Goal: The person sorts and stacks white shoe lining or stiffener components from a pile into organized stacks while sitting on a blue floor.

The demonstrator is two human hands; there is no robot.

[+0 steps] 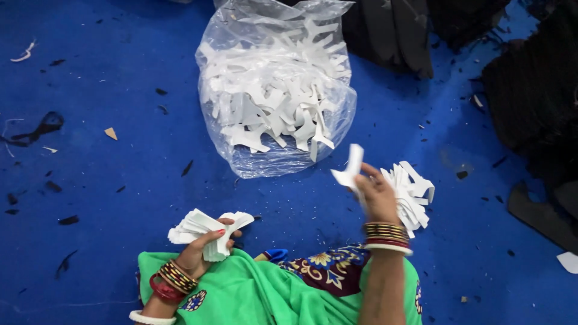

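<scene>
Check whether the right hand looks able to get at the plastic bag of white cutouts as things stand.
Probably yes: the right hand is raised just beside the bag, with only bare blue floor between, though its grip is full with a white piece.

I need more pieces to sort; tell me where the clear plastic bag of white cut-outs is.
In the head view, the clear plastic bag of white cut-outs lies on the blue floor, top centre, beyond both hands.

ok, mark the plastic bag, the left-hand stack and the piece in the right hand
plastic bag [241,157]: head view, clear lower wall.
left-hand stack [195,225]: head view, fanned white pieces.
single white piece [352,165]: head view, middle of the piece above the right fingers.
</scene>
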